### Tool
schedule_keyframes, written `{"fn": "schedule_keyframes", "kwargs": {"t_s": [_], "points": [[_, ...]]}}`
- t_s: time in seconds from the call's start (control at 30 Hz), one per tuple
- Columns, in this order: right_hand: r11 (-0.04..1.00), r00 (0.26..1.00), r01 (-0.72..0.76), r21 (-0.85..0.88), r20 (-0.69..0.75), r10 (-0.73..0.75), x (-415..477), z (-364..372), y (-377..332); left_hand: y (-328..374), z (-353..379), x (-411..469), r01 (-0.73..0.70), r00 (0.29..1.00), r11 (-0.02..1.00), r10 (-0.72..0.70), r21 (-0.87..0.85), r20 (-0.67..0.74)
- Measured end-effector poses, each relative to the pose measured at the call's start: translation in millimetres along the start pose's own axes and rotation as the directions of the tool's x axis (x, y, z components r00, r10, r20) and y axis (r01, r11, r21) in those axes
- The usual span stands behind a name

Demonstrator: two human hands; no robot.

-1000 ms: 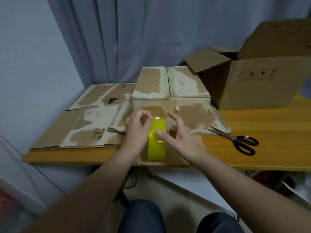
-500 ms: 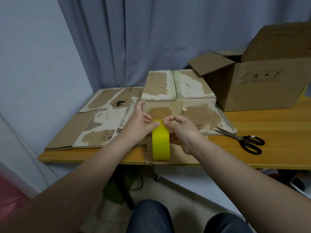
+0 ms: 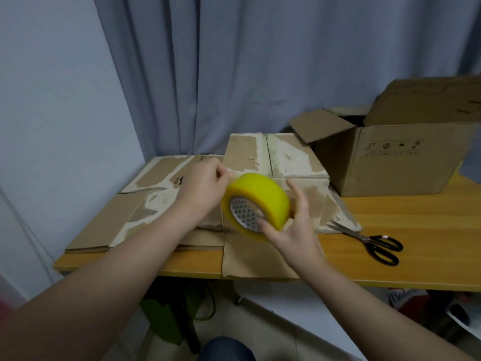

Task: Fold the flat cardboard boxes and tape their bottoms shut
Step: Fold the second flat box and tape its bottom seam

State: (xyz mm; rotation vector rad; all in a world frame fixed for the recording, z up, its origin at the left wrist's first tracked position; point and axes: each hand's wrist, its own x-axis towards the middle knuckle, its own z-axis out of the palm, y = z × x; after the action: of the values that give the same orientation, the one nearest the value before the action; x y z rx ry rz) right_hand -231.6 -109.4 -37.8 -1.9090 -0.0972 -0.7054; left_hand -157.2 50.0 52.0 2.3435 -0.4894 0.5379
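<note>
Setting: a room in a home, put to use as a packing corner. We list as evidence: a grey-blue curtain (image 3: 260, 74) across the upper frame; a plain pale wall (image 3: 52, 100) at left; a wooden table (image 3: 416, 225) across the middle, bearing worn flat cardboard (image 3: 125, 220) at centre left, an open carton (image 3: 390, 162) at right, black-handled scissors (image 3: 374, 243) at lower right and a yellow tape roll (image 3: 260, 188) at centre; a pale floor (image 3: 273, 308) and loose clutter (image 3: 416, 303) under the table at lower right.
</note>
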Motion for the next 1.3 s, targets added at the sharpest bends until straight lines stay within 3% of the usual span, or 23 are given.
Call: {"fn": "schedule_keyframes", "kwargs": {"t_s": [0.07, 0.17, 0.23, 0.3, 0.4, 0.6, 0.77, 0.9, 1.03, 1.3], "points": [[0.993, 0.989, 0.112, 0.033, -0.099, -0.108, 23, -14, -16, 13, -16, 14, 0.124, 0.986, 0.962, -0.146, -0.245, -0.076], [0.981, 0.970, 0.194, -0.002, -0.148, -0.192, 56, -29, -44, 31, -32, 33, 0.210, 0.969, 0.845, -0.248, -0.491, -0.013], [0.970, 0.963, 0.208, -0.123, -0.151, -0.225, 76, -38, -63, 34, -37, 42, 0.232, 0.968, 0.803, -0.244, -0.549, 0.053], [0.924, 0.951, 0.237, -0.299, -0.122, -0.284, 95, -51, -76, 28, -45, 51, 0.230, 0.967, 0.815, -0.253, -0.532, 0.031], [0.781, 0.942, 0.274, -0.561, -0.008, -0.336, 115, -70, -78, 3, -58, 64, 0.266, 0.937, 0.795, -0.345, -0.545, -0.047], [0.392, 0.920, 0.332, -0.858, 0.201, -0.338, 133, -67, -83, -22, -17, 47, 0.354, 0.911, 0.723, -0.411, -0.594, 0.043], [0.158, 0.868, 0.444, -0.882, 0.380, -0.319, 125, -40, -94, -47, 6, 31, 0.462, 0.851, 0.624, -0.513, -0.631, 0.116], [0.081, 0.841, 0.486, -0.870, 0.441, -0.313, 123, -14, -92, -61, 11, 19, 0.539, 0.789, 0.548, -0.594, -0.640, 0.156], [-0.042, 0.810, 0.479, -0.877, 0.460, -0.365, 118, 7, -85, -67, 10, 19, 0.537, 0.772, 0.471, -0.609, -0.699, 0.182], [-0.029, 0.839, 0.464, -0.885, 0.450, -0.305, 119, 22, -93, -80, 8, 25, 0.513, 0.788, 0.536, -0.604, -0.670, 0.120]]}}
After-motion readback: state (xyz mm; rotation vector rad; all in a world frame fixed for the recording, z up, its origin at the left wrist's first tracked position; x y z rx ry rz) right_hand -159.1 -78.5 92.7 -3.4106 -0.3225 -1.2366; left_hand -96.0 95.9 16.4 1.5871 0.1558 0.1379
